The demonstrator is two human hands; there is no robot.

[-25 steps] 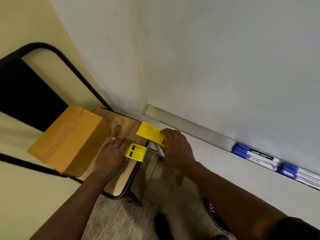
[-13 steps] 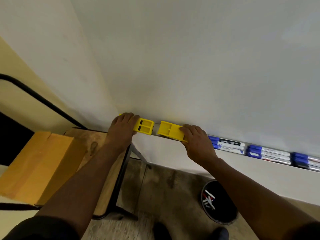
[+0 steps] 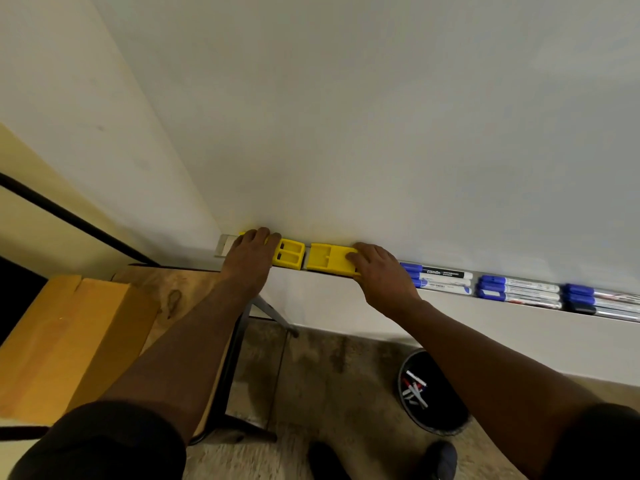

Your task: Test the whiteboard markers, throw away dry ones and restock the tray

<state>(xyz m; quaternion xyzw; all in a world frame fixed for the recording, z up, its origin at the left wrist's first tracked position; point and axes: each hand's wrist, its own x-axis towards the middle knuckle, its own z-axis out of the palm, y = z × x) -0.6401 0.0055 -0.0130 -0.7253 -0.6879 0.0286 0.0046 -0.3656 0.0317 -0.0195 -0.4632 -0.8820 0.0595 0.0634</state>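
Both yellow blocks have come up off the wooden stool (image 3: 166,299) since a second ago and now sit on the left end of the whiteboard tray (image 3: 223,244), left of the blue markers (image 3: 440,280) lying in it. The left hand (image 3: 251,259) lies over the slotted block (image 3: 289,258) and the right hand (image 3: 375,268) over the plain block (image 3: 329,259), fingers fairly straight and pressing down, not curled round them. With dry markers in the bin (image 3: 433,393) below the tray, restocking looks close to done.
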